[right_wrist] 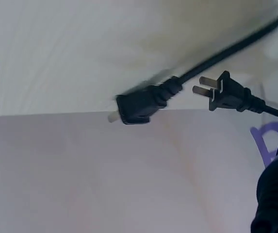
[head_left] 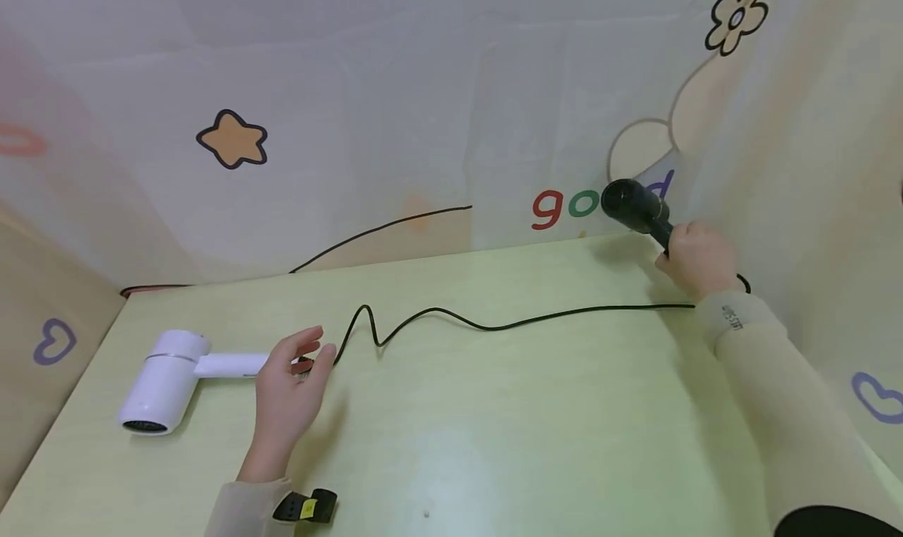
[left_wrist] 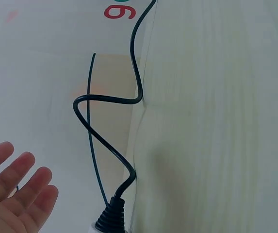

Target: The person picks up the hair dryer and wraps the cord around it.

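So the white hair dryer's (head_left: 158,388) handle end is tucked behind the left hand (head_left: 289,392), can't tell if they touch. Left wrist cam chops that hand off at the left and bottom. The right hand (head_left: 698,259) covers most of the black hair dryer's (head_left: 631,206) handle, and that dryer blocks a letter on the backdrop (head_left: 395,129). The black cord (head_left: 491,328) ducks behind the right cuff (head_left: 755,321), whose print is too fuzzy to read. Right wrist cam: one plug (right_wrist: 138,106) is blurry, only one prong showing. Dark rounded thing (head_left: 839,521) cut off bottom right? No clue.
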Available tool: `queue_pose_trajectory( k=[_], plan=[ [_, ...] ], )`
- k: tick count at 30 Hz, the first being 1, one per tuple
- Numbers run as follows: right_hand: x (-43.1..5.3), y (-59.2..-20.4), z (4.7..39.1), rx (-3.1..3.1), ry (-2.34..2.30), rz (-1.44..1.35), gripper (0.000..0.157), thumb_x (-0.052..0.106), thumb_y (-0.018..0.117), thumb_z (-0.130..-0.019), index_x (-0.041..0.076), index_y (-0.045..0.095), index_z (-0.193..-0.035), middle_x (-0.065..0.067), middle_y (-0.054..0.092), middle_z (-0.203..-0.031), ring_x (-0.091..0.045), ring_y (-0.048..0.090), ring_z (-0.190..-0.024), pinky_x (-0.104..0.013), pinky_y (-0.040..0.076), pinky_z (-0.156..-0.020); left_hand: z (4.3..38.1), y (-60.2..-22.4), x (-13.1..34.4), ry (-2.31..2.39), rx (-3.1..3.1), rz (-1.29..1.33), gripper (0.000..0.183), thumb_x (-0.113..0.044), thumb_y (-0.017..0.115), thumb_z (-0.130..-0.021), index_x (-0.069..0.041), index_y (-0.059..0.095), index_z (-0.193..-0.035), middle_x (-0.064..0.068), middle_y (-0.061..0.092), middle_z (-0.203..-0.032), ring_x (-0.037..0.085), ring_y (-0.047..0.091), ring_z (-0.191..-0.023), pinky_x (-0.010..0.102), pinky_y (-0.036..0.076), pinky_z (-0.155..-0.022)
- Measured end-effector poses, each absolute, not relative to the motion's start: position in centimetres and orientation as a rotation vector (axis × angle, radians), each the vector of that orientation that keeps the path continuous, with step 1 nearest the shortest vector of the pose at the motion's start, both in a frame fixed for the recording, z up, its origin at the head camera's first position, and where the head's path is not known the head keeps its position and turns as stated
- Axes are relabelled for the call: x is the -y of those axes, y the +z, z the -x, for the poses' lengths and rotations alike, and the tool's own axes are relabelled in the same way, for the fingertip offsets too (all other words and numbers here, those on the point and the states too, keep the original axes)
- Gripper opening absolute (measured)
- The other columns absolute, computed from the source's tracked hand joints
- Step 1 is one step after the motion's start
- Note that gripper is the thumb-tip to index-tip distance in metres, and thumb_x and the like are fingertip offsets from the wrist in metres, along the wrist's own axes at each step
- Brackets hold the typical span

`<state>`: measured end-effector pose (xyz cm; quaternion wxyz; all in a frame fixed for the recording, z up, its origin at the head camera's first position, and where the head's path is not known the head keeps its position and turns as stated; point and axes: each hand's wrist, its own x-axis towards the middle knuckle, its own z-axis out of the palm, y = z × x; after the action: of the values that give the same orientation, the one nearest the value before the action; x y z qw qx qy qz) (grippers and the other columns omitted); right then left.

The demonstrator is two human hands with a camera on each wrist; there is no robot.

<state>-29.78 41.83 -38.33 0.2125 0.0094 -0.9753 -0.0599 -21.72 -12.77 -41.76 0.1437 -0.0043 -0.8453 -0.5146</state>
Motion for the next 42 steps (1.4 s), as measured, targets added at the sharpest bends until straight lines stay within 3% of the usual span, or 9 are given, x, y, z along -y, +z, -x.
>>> queue_pose_trajectory(
  k=[8,12,16,19,25,31,34,37,42],
  plan=[
    [-41.1,-41.6,30.0,2.820,-0.260,-0.005,0.046,0.015,0.069,-0.083,-0.019,0.049,-0.107,-0.035,0.051,-0.094,-0.048,0.052,-0.081,-0.058,0.049,-0.055,21.6,-41.8,12.8,-1.538,2.437,0.010,0.034,-0.024,0.064,-0.090,-0.013,0.061,-0.122,0.005,0.062,-0.119,0.012,0.055,-0.095,0.015,0.046,-0.074],
    [-40.3,-42.4,30.6,2.805,-0.202,0.043,0.037,0.011,0.062,-0.086,-0.016,0.048,-0.106,-0.033,0.049,-0.096,-0.050,0.050,-0.087,-0.060,0.048,-0.058,21.8,-42.0,12.8,-1.525,2.428,0.019,0.033,-0.022,0.065,-0.090,-0.011,0.062,-0.121,0.008,0.063,-0.118,0.013,0.055,-0.095,0.015,0.045,-0.073],
    [-39.6,-42.5,30.8,2.816,-0.161,0.116,0.022,0.003,0.044,-0.093,-0.015,0.047,-0.106,-0.032,0.047,-0.099,-0.049,0.047,-0.092,-0.061,0.048,-0.062,21.9,-41.9,12.8,-1.528,2.415,0.038,0.032,-0.020,0.065,-0.089,-0.010,0.062,-0.120,0.008,0.063,-0.119,0.016,0.056,-0.100,0.014,0.045,-0.075],
    [-39.2,-42.5,30.8,2.836,-0.120,0.166,0.021,-0.001,0.035,-0.095,-0.015,0.046,-0.106,-0.032,0.045,-0.099,-0.049,0.045,-0.093,-0.061,0.047,-0.064,21.8,-41.8,12.7,-1.533,2.418,0.043,0.032,-0.020,0.064,-0.090,-0.010,0.062,-0.120,0.008,0.063,-0.119,0.017,0.056,-0.101,0.015,0.045,-0.075],
    [-38.7,-42.4,30.6,2.888,-0.044,0.245,0.022,0.001,0.042,-0.092,-0.017,0.046,-0.104,-0.033,0.046,-0.096,-0.048,0.046,-0.092,-0.061,0.048,-0.066,21.8,-41.9,12.7,-1.522,2.427,0.065,0.033,-0.021,0.064,-0.090,-0.009,0.061,-0.121,0.009,0.062,-0.121,0.015,0.056,-0.105,0.018,0.045,-0.080],
    [-38.2,-42.1,30.2,2.932,0.009,0.282,0.036,0.010,0.055,-0.089,-0.020,0.048,-0.108,-0.035,0.048,-0.098,-0.049,0.048,-0.092,-0.062,0.048,-0.067,22.0,-42.0,12.7,-1.468,2.461,0.081,0.036,-0.022,0.064,-0.090,-0.007,0.060,-0.122,0.009,0.062,-0.122,0.018,0.056,-0.108,0.029,0.047,-0.084],
    [-37.9,-41.9,29.8,2.992,0.039,0.341,0.052,0.020,0.055,-0.092,-0.018,0.042,-0.125,-0.038,0.047,-0.110,-0.052,0.046,-0.101,-0.063,0.045,-0.076,22.0,-42.2,12.7,-1.415,2.514,0.104,0.039,-0.023,0.063,-0.091,-0.005,0.058,-0.125,0.012,0.060,-0.124,0.023,0.055,-0.111,0.038,0.047,-0.088],
    [-37.3,-41.8,29.4,3.036,0.097,0.364,0.068,0.033,0.052,-0.094,-0.011,0.028,-0.140,-0.038,0.039,-0.129,-0.054,0.040,-0.113,-0.067,0.036,-0.088,22.0,-42.3,12.6,-1.297,2.597,0.157,0.045,-0.029,0.060,-0.092,-0.003,0.054,-0.128,0.016,0.057,-0.127,0.029,0.053,-0.114,0.046,0.045,-0.092],
    [-35.1,-41.5,28.2,3.052,0.209,0.259,0.072,0.045,0.044,-0.096,0.000,0.020,-0.148,-0.031,0.021,-0.149,-0.051,0.022,-0.133,-0.071,0.014,-0.103,22.1,-42.6,12.7,-1.053,2.662,0.295,0.053,-0.038,0.054,-0.094,0.000,0.050,-0.131,0.019,0.050,-0.134,0.037,0.045,-0.125,0.054,0.038,-0.100]
  ],
)
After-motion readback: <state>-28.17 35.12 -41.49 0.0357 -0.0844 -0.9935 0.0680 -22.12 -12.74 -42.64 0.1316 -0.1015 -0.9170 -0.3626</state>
